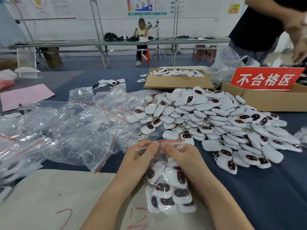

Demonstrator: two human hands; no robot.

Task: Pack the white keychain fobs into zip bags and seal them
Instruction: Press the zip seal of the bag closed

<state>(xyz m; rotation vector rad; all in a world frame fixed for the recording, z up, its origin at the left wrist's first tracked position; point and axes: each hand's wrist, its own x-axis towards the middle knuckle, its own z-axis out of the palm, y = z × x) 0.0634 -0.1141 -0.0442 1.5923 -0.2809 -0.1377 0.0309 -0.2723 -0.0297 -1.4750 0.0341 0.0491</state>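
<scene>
A clear zip bag (167, 190) filled with several white keychain fobs with dark oval faces hangs between my hands at the lower centre. My left hand (139, 156) and my right hand (178, 156) both pinch its red-lined zip strip (172, 141), thumbs nearly touching at the middle. A big heap of loose fobs (221, 123) lies just to the right on the dark blue table. Empty zip bags (79, 128) with red strips are spread out to the left.
A cardboard box of fobs (177, 81) and a box with a red sign (265, 78) stand behind the heap. Another person's arm (297, 35) reaches in at the top right. A beige sheet (54, 200) covers the near table edge; pink paper (23, 96) lies left.
</scene>
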